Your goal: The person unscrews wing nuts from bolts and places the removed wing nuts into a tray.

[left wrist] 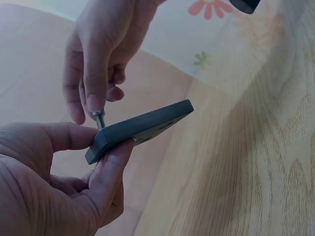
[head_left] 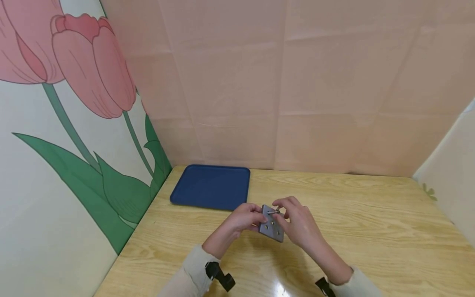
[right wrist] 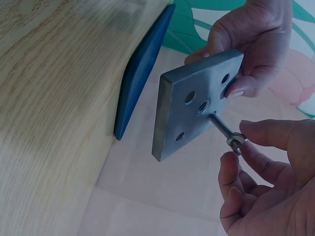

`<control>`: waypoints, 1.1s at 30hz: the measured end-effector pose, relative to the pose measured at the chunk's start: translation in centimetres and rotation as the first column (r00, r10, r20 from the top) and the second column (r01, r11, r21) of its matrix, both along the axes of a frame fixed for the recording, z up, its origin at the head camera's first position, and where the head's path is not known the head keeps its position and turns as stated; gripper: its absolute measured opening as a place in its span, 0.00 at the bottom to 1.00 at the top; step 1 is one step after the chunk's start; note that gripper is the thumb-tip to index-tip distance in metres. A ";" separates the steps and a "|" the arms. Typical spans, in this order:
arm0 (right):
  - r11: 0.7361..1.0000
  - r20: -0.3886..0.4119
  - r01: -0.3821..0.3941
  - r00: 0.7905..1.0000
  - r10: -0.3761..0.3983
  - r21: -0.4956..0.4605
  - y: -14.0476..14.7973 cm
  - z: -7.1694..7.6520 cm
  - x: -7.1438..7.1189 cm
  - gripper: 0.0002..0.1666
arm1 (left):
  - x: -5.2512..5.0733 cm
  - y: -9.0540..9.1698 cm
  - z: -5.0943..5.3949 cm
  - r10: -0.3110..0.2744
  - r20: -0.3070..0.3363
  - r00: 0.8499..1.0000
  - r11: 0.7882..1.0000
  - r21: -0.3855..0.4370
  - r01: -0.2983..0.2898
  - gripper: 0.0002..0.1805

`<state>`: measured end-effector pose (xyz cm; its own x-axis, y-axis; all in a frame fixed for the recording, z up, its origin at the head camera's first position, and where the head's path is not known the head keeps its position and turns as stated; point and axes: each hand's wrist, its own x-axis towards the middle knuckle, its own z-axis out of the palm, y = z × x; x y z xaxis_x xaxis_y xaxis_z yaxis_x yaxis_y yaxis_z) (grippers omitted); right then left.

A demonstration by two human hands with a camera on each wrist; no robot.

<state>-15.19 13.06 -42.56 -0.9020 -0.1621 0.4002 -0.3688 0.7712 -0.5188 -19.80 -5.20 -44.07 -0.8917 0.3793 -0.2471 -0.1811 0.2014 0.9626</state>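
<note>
My left hand (head_left: 245, 218) grips a grey metal plate (head_left: 270, 232) by one edge, thumb on one face and fingers on the other. The plate is tilted in the air above the table, and several round holes show in its face in the right wrist view. Between thumb and fingers, my right hand (head_left: 298, 222) pinches the head end of a threaded bolt (right wrist: 224, 128), where a nut or washer sits. The bolt's tip meets the plate at a hole near the edge that the left hand holds; how deep it sits cannot be told.
A dark blue tray (head_left: 209, 185) lies at the back left of the wood-grain table (head_left: 371, 214). Behind the table hangs a pinkish cloth (head_left: 230, 82). A tulip-printed panel (head_left: 92, 70) stands along the left side, and a pale one (head_left: 450, 177) on the right.
</note>
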 end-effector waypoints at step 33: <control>1.000 0.011 -0.018 1.000 0.018 -0.001 -0.1 0.0 -0.1 0.09 | -0.1 -0.2 -0.2 0.004 -0.003 1.000 1.000 0.017 -0.004 0.12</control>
